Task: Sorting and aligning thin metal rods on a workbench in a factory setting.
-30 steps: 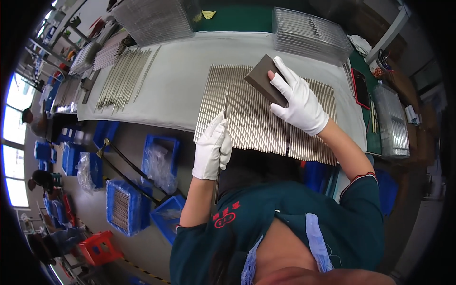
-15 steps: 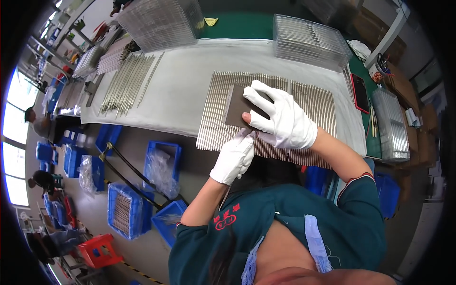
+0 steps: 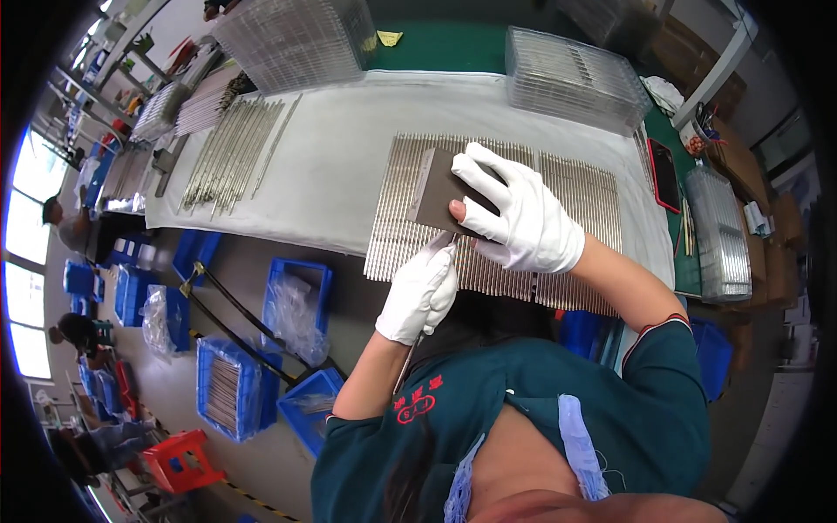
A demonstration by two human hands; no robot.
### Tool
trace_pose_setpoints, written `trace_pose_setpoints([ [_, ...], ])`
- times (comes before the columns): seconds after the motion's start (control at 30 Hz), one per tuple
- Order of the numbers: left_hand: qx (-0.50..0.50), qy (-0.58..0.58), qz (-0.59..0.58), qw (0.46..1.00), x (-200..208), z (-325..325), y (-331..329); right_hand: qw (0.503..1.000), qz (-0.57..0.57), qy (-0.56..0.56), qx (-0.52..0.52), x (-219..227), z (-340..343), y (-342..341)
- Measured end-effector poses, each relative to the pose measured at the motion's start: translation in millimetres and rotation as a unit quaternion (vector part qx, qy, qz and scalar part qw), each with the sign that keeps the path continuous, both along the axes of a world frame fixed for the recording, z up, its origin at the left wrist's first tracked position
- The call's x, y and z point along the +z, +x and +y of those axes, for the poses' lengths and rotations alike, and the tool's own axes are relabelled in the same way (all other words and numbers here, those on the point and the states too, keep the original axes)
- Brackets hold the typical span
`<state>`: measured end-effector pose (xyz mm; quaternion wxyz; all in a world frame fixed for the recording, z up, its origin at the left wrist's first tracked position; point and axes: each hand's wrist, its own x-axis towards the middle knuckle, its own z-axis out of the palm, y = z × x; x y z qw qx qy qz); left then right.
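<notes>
A white cloth (image 3: 349,148) covers the table across the upper frame, two stacked wire racks (image 3: 296,39) behind it. At centre, a row of metal rods (image 3: 567,187) lies side by side. The right hand (image 3: 514,213) presses one dark grey block (image 3: 436,187) flat on them, fingers spread. The left hand (image 3: 421,292), just below, pinches one thin rod (image 3: 406,366).

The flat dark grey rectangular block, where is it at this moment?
In the head view, the flat dark grey rectangular block lies on the row of thin metal rods on the white-covered table, under the white-gloved right hand, just above the white-gloved left hand.
</notes>
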<state>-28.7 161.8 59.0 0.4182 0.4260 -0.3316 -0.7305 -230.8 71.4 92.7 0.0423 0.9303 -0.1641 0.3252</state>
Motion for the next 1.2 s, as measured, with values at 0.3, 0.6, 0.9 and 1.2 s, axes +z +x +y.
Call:
trace_pose_setpoints([
  [0.3, 0.002, -0.001, 0.023, 1.0, -0.6, -2.7, 0.3, 0.999, -0.029, -0.016, 0.004, -1.8, -4.4, 5.4],
  [0.6, 0.079, -0.103, 0.141, 0.982, -5.2, -9.8, 38.7, 0.985, 0.06, 0.016, -0.163, -19.0, -30.0, -14.4],
  [0.9, 0.09, -0.015, -0.018, 0.996, -5.8, -7.8, 25.7, 1.0, -0.012, -0.003, 0.026, -9.3, -27.6, 23.4],
  [1.2, 0.056, -0.036, 0.069, 0.995, -10.2, -14.7, 22.5, 0.999, 0.007, -0.043, 0.029, -7.4, -25.2, 25.4],
])
